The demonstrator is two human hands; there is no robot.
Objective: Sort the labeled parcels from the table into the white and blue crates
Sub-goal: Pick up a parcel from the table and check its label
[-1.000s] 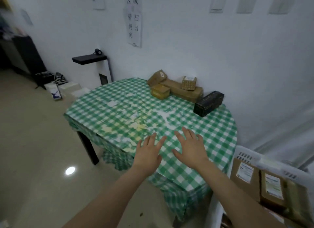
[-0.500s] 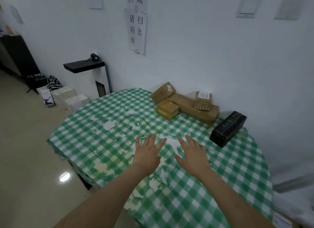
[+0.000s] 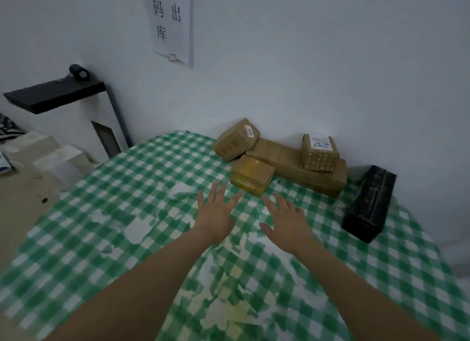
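Several parcels lie at the far side of the table with the green checked cloth (image 3: 106, 228), against the wall. Nearest me is a small yellow-taped box (image 3: 251, 174). Behind it a brown box (image 3: 235, 139) leans tilted on a long flat brown box (image 3: 292, 169). A small labeled box (image 3: 320, 152) stands on that long box. A black box (image 3: 368, 203) lies to the right. My left hand (image 3: 216, 212) and my right hand (image 3: 286, 221) hover over the cloth, fingers spread, holding nothing, a short way before the yellow-taped box. No crate is in view.
A white cabinet with a black top (image 3: 56, 94) stands by the wall at the left, with a small dark device (image 3: 79, 72) on it. White boxes (image 3: 50, 155) sit on the floor beside it. A paper sign (image 3: 169, 22) hangs on the wall.
The view has closed in on the table and the parcels look larger. Both hands have reached farther toward the parcels, still spread. The white crate at the lower right has left the view.
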